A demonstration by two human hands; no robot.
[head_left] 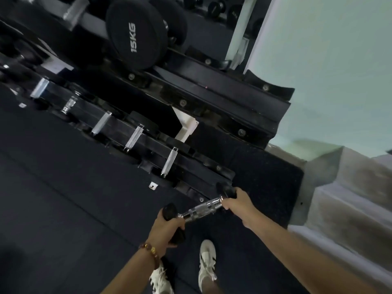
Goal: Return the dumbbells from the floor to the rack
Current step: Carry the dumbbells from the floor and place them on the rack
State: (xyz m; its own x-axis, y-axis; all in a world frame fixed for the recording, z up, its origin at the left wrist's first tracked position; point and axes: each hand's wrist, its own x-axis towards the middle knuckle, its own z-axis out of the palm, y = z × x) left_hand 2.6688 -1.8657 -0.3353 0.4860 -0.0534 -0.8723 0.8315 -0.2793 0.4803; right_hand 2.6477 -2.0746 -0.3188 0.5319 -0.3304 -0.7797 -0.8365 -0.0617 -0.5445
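Note:
I hold a small dumbbell (200, 210) with a chrome handle and black ends, level above the floor, just in front of the bottom tier of the black rack (212, 172). My left hand (167, 229) grips its near black end. My right hand (239, 200) grips its far black end, close to the rack's right end. The lower tier holds several small dumbbells with chrome handles (168, 162). A large black 15KG dumbbell (135, 37) rests on an upper tier.
Dark rubber flooring (63, 209) spreads to the left. My two white shoes (206, 264) stand below the dumbbell. A pale green wall (328, 60) and grey concrete steps (350, 198) lie to the right of the rack. A mirror behind reflects more dumbbells.

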